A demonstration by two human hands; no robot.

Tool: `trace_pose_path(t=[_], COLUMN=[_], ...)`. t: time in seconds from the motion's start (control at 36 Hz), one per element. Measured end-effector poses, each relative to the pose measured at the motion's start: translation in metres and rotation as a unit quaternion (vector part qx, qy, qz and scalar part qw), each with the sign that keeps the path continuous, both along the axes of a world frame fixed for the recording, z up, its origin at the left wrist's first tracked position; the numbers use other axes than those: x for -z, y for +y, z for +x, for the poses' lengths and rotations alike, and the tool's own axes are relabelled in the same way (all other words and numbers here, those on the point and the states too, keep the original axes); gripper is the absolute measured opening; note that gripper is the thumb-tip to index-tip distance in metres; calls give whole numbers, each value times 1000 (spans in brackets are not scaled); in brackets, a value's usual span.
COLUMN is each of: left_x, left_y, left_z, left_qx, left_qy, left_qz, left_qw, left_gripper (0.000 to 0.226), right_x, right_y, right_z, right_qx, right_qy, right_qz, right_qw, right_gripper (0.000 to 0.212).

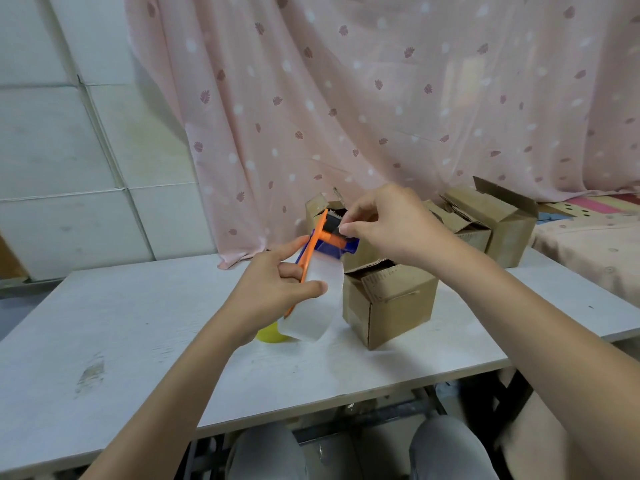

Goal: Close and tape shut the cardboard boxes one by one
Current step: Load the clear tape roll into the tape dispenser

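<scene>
Orange-and-blue tape dispenser (pixel 320 242) held up above the white table (pixel 138 323), in front of the boxes. Left hand (pixel 277 289) wraps the roll of clear tape (pixel 317 303), thumb pressed across the roll's face, index finger stretched along the orange frame. Right hand (pixel 388 223) is at the dispenser's head, thumb and fingertips pinched together at the black cutter end; can't tell whether the tape end is actually between them. Nearest cardboard box (pixel 391 303) sits on the table just right of the dispenser, top flaps open and partly folded inward, no tape visible on it. Another open box (pixel 320 211) stands behind the dispenser, mostly hidden by it and the right hand. Two more open boxes (pixel 485 223) at the far right of the table, flaps up, near the pink curtain (pixel 346 98). Something yellow (pixel 270 332) sits on the table below the roll, mostly hidden, can't identify it.
</scene>
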State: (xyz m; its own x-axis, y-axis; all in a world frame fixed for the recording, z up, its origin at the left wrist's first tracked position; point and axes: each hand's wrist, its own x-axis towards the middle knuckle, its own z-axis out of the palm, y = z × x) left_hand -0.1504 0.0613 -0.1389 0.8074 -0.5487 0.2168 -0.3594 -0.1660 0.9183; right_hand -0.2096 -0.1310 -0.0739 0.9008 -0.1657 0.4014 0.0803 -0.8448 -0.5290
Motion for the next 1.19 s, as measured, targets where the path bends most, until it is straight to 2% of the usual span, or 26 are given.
trace_pose_path(t=[0.33, 0.44, 0.56, 0.72, 0.86, 1.03, 1.19], left_x=[6, 9, 9, 19, 26, 43, 70], left_y=[0, 3, 0, 3, 19, 26, 18], left_z=[2, 7, 3, 8, 11, 3, -6], left_qx=[-1, 4, 18, 5, 2, 9, 0], left_qy=[-14, -17, 47, 85, 68, 102, 110], left_qz=[-44, -21, -27, -62, -36, -28, -6], left_qw=[999, 1000, 998, 994, 997, 994, 994], left_gripper=[53, 45, 33, 30, 36, 34, 34], right_x=[-15, -11, -12, -21, -24, -9, 17], right_y=[-12, -12, -7, 13, 33, 43, 46], right_z=[4, 6, 17, 32, 32, 40, 39], right_qx=[42, 38, 53, 48, 18, -13, -1], right_qy=[43, 51, 80, 105, 106, 143, 167], right_qz=[-36, 7, -23, -80, -121, -168, -179], right_qw=[998, 998, 995, 990, 987, 975, 970], right_gripper=[6, 7, 9, 13, 13, 12, 12])
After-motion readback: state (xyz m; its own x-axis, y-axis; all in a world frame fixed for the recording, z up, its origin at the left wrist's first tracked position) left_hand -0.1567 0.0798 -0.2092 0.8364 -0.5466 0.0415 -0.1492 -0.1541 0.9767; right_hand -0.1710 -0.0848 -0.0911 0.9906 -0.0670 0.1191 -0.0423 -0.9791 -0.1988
